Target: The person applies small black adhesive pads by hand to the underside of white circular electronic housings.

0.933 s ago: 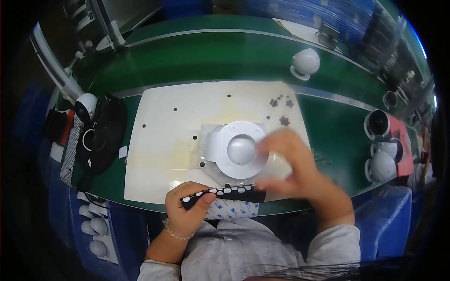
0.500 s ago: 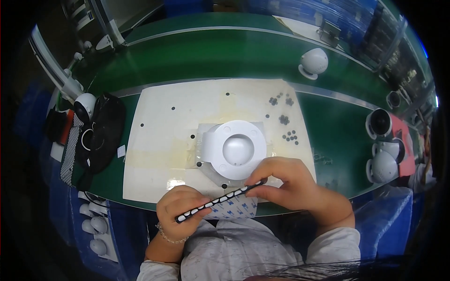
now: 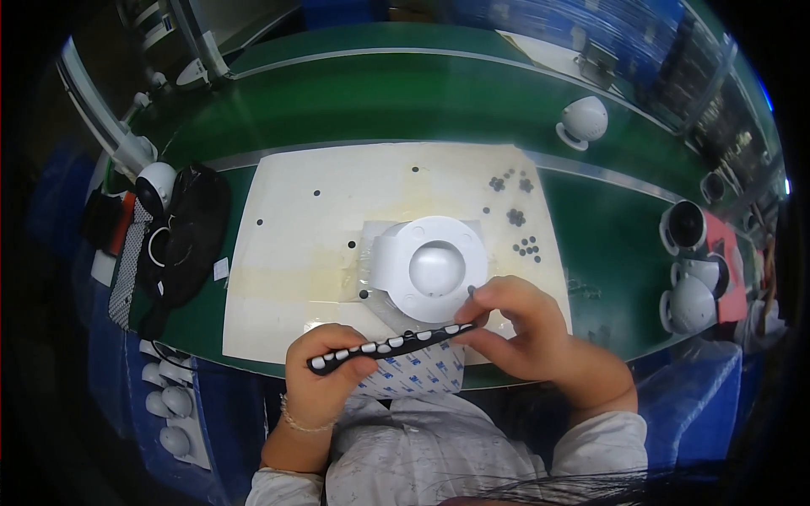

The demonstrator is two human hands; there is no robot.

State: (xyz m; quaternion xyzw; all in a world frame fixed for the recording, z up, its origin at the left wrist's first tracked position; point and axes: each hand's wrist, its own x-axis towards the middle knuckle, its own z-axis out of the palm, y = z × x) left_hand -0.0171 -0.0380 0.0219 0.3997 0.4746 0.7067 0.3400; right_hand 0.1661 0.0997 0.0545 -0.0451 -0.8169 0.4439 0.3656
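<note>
My left hand grips the left end of a bent sheet of round black pads, its edge a black band with white spots. White backing paper with blue print hangs below the band. At the band's right end, my right hand is closed, thumb and index finger around the tip. A small grey round pad shows by that index finger; whether it is pinched or stuck there I cannot tell. Just beyond lies a white ring-shaped camera base with a round hollow, on a clear plastic bag.
A cream board bears scattered black dots and clusters of grey pads. White round cameras stand at right with a pink holder; another camera is at the back. A black pouch lies at left.
The band has turned closer to level, its left end higher. A small grey pad now shows by my right index finger. The whole view has shifted slightly.
</note>
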